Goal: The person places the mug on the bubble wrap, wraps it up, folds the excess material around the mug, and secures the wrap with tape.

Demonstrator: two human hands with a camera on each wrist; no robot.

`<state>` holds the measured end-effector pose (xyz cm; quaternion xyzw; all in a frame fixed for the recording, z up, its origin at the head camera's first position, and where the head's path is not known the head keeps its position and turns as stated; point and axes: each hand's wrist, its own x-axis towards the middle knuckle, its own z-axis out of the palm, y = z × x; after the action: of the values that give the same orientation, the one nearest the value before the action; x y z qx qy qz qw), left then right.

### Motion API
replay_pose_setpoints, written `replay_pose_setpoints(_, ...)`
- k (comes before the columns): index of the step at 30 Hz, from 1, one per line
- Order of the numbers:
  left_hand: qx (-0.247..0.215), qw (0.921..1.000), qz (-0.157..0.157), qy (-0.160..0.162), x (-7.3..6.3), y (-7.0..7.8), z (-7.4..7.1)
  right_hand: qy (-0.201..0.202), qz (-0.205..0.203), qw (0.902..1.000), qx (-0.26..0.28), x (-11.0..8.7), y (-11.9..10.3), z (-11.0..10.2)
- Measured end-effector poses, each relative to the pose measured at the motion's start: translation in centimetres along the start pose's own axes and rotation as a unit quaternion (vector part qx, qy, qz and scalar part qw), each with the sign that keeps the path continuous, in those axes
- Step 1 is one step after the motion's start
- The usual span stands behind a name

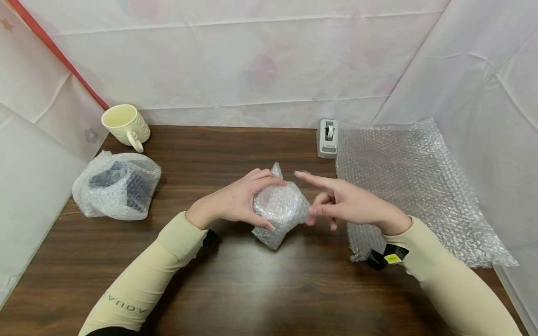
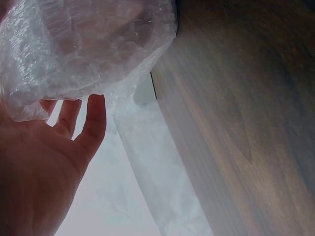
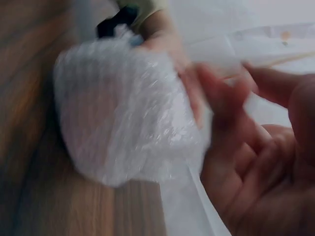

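Note:
A bundle in bubble wrap point(image 1: 280, 205) stands on the table in front of me; a pinkish thing shows dimly through the wrap in the right wrist view. My left hand point(image 1: 239, 198) grips it from the left, thumb on the near side and fingers over the far side. Seen from the left wrist, the fingers curve round the wrapped bundle point(image 2: 93, 49). To its right is my right hand point(image 1: 350, 203), index finger stretched out and the other fingers bent. Its thumb is close to the wrap's right edge; whether they touch I cannot tell. Those fingers are blurred in the right wrist view.
On the left, a second bubble-wrapped bundle point(image 1: 119, 186) with something dark inside lies below a pale yellow mug point(image 1: 126, 125). A tape dispenser point(image 1: 327, 138) stands at the back, beside a flat bubble wrap sheet point(image 1: 403, 172) on the right. White cloth point(image 1: 252, 60) hangs behind.

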<state>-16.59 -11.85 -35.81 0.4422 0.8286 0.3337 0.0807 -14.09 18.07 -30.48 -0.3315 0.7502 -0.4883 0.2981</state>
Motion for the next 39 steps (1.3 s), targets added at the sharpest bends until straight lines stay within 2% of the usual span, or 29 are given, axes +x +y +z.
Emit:
replay_pose_setpoints(2,0.000,1.0000,-0.001,-0.001,0.0,0.0,0.0,-0.041,-0.004,0.9979,0.050,-0.2,0.0,-0.1)
replay_pose_setpoints(4,-0.001,1.0000,-0.001,-0.002,0.0,0.0,0.0,-0.049,-0.028,0.9968,0.057,-0.3,0.0,-0.1)
replay_pose_setpoints(6,0.001,1.0000,0.000,-0.002,0.0,-0.1,0.0,-0.027,-0.066,0.9971,0.025,-0.3,0.0,0.1)
replay_pose_setpoints(9,0.002,1.0000,0.002,0.000,0.1,-0.1,0.0,0.033,-0.113,0.9925,-0.031,-0.1,0.0,0.3)
replay_pose_setpoints(12,0.003,1.0000,-0.002,-0.002,0.1,0.0,0.0,0.088,-0.145,0.9846,-0.044,0.1,0.2,0.6)
replay_pose_setpoints(17,0.006,1.0000,-0.007,-0.004,0.1,0.0,-0.1,0.148,-0.142,0.9786,-0.017,0.4,0.3,1.4)
replay_pose_setpoints(21,0.003,1.0000,-0.001,-0.001,0.1,0.0,-0.1,0.176,-0.135,0.9747,0.029,0.8,0.4,2.2)
replay_pose_setpoints(24,-0.003,1.0000,-0.001,-0.002,0.1,0.0,0.0,0.190,-0.145,0.9702,0.039,1.2,0.5,2.8)
replay_pose_setpoints(29,-0.005,1.0000,-0.005,-0.003,0.0,0.1,0.1,0.195,-0.182,0.9636,0.022,1.5,0.8,3.3)
replay_pose_setpoints(33,-0.004,1.0000,-0.008,-0.004,0.0,0.1,0.1,0.200,-0.193,0.9607,0.006,1.6,1.1,3.4)
replay_pose_setpoints(39,-0.002,1.0000,-0.005,-0.004,0.0,0.1,0.0,0.199,-0.192,0.9599,0.047,1.6,1.4,3.4)
